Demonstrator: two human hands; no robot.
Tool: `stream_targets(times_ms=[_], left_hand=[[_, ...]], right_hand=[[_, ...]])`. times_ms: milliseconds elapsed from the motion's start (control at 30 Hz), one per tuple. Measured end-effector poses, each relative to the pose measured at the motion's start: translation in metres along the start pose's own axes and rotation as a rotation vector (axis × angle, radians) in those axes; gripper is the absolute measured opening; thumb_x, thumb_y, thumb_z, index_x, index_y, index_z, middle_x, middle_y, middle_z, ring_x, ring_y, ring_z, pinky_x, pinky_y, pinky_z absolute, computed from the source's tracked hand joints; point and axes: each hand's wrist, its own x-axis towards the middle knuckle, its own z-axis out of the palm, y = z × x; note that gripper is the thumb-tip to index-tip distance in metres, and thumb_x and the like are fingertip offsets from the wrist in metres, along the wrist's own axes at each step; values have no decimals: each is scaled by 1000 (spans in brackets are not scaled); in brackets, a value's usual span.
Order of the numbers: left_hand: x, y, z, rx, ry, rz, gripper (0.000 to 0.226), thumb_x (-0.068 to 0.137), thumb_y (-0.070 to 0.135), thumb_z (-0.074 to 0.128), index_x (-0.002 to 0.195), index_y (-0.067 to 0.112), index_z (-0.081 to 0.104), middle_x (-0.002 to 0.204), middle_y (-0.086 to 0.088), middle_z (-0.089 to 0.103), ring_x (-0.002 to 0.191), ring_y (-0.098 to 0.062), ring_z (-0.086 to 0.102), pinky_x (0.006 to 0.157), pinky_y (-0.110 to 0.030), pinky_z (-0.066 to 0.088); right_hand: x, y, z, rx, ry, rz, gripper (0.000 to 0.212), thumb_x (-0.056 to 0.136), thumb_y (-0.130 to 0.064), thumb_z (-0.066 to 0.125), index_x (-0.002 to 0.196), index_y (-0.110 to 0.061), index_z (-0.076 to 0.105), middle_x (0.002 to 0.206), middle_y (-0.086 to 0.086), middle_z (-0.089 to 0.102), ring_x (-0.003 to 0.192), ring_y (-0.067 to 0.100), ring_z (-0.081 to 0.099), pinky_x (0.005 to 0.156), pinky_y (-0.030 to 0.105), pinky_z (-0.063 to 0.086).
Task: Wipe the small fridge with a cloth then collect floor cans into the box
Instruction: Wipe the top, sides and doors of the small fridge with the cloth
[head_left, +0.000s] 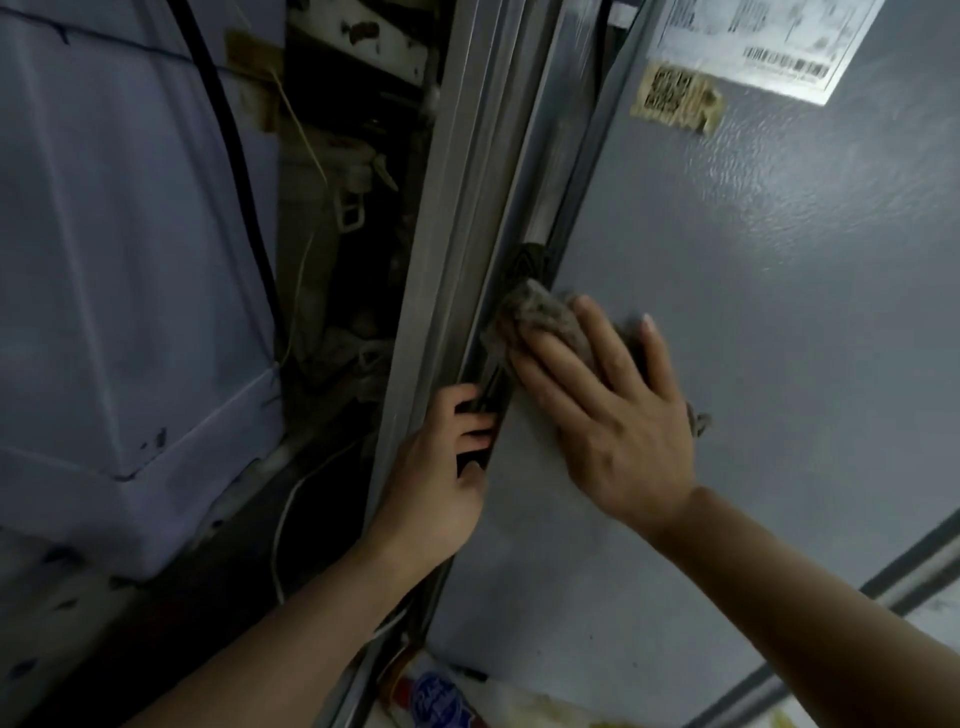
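Right hand (613, 410) presses a fuzzy grey cloth (540, 317) flat on the pebbled fridge (753, 322) (left hand (441, 467) grips its ridged edge).

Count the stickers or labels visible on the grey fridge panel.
2: a large white barcode label at the top, cut off by the frame, and a torn yellowish QR sticker just below-left. Others may lie outside view.

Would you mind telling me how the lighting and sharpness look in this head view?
Head view: dim overall, the gap left of the fridge nearly black; soft glare on its upper panel; the cloth and right hand slightly motion-blurred; wide-angle bending at the edges.
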Motion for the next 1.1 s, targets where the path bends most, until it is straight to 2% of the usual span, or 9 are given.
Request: stream_targets(times_ms=[167,300,367,467,633,767,900,967,1100], left_hand=[[-11,-4,-4,120,96,12,54,83,-7,56,127,21,41,109,12,54,96,2,56,83,-11,45],[-18,-6,-11,183,123,22,55,84,0,60,130,23,41,118,8,55,105,-4,55,91,-24,47],[-18,-5,-14,200,111,22,58,84,3,62,133,25,40,124,6,54,110,-5,53,94,-25,45],[-17,-3,-15,203,29,18,68,84,10,66,141,27,33,134,7,49,118,-5,49,97,-20,38],[-6,-2,2,215,-52,12,84,79,26,73,145,35,22,142,7,43,126,-9,44,96,-22,36],[5,4,20,244,6,-19,84,71,34,79,138,38,29,131,5,53,115,-17,53,94,-40,49],[10,6,25,410,96,52,67,72,35,78,125,30,38,116,1,59,100,-22,59,78,-43,52],[11,4,26,447,109,61,64,74,36,76,124,27,38,114,-1,59,98,-24,59,76,-41,52],[8,4,29,448,139,60,58,74,35,75,119,27,39,110,-1,59,95,-25,59,72,-39,51]], right_hand=[[-38,-34,19,-13,-154,-103,51,95,-17,25,146,-20,28,153,-1,24,144,29,9,117,50,0],[-68,-60,24,-62,-345,-284,60,83,-22,32,143,-21,29,150,-6,25,144,33,-7,117,48,-4],[-71,-62,19,-73,-393,-325,63,80,-24,32,143,-23,29,149,-8,23,145,30,-3,115,46,-2],[-59,-39,3,-75,-297,-242,61,80,-20,34,141,-24,33,146,-8,36,141,23,21,115,45,-1],[-33,27,-15,-109,-26,68,55,93,-14,32,147,-18,29,154,0,25,144,29,14,115,48,-4],[-57,13,-3,-17,15,166,56,92,-17,35,146,-12,28,154,4,20,145,28,10,117,46,2],[-125,-21,10,26,-177,-7,53,89,-22,34,141,-10,31,148,5,32,143,30,13,116,43,7],[-146,-29,9,12,-286,-133,57,86,-20,36,142,-11,28,145,2,33,145,30,6,115,42,7],[-138,-11,-3,17,-248,-166,52,89,-16,32,141,-14,33,147,-1,31,146,24,-5,115,41,6]])
